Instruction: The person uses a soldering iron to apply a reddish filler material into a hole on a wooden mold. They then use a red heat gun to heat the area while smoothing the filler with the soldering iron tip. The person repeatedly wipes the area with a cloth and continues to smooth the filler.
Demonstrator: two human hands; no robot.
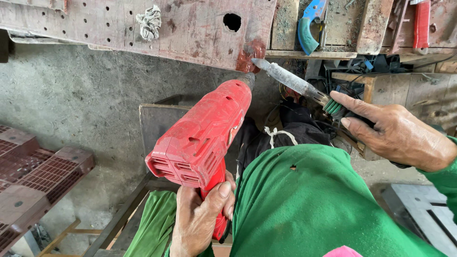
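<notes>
left hand (200,223): closed round the grip of the red drill (202,135), nose at the worn red panel (143,28).
right hand (395,133): gripping a soldering iron (295,83), tip at the panel's corner.
handling: drill looks heavy and rigid, best held by its grip; iron seems light, taken by the handle.

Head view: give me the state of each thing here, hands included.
Left hand: closed on the drill's grip.
Red power drill: held, nose up against the panel's corner.
Right hand: gripping the soldering iron's handle.
Soldering iron: held, tip at the same corner.
Red perforated panel: worn, corner chipped.
Blue-handled tool: lying unused on the bench.
</notes>
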